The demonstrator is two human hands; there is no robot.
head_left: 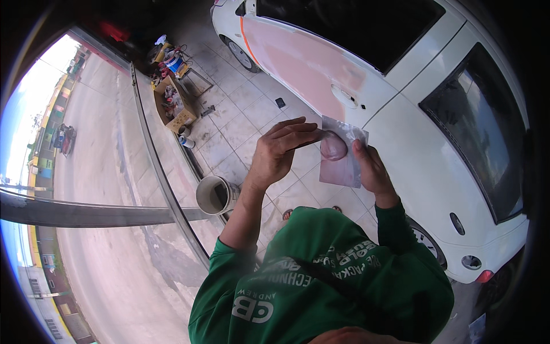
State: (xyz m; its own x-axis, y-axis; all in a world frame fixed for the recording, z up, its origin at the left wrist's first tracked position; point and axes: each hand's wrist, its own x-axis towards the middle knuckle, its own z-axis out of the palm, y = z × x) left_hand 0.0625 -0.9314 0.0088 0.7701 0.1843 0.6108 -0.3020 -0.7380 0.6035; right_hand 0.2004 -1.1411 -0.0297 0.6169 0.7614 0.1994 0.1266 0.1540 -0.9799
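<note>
My right hand (375, 175) grips the right edge of a flat grey rectangular mixing board (338, 175), thumb on top. A rounded pink mound of what looks like body filler (333, 147) lies on the board, with a thin pink smear around it. From the left, my left hand (283, 148) reaches to the mound, its fingers pressed together and their tips at the mound's edge. Whatever those fingers hold, if anything, I cannot make out. Beyond the board stands a white car (401, 123), its door bearing a broad pink patch (303, 63).
A bucket (217, 195) stands on the tiled floor at left. Farther off are a cardboard box (172, 103) of odds and ends and a cluttered small stand (175, 62). A small black object (279, 102) lies on the tiles. A metal frame (163, 172) borders the street side.
</note>
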